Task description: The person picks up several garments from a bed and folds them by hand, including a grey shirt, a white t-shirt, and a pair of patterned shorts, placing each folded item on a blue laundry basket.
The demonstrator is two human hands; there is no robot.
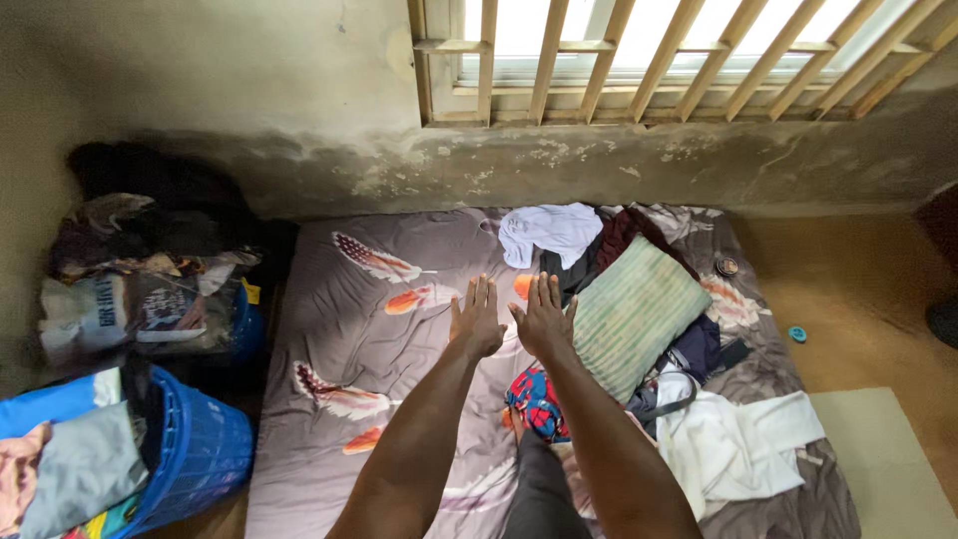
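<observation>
Both my arms reach straight out over a mattress covered in a mauve sheet with a feather print. My left hand and my right hand are side by side, palms down, fingers extended and slightly apart, holding nothing. They hover above the bare middle of the sheet. Just right of my right hand lies a green striped pillow. A colourful red-and-blue patterned cloth lies below my right forearm.
A pile of clothes fills the mattress's right side: a white garment at the top, white cloth lower down. A blue laundry basket with clothes and stuffed bags stand left. A barred window is above. A pale mat lies right.
</observation>
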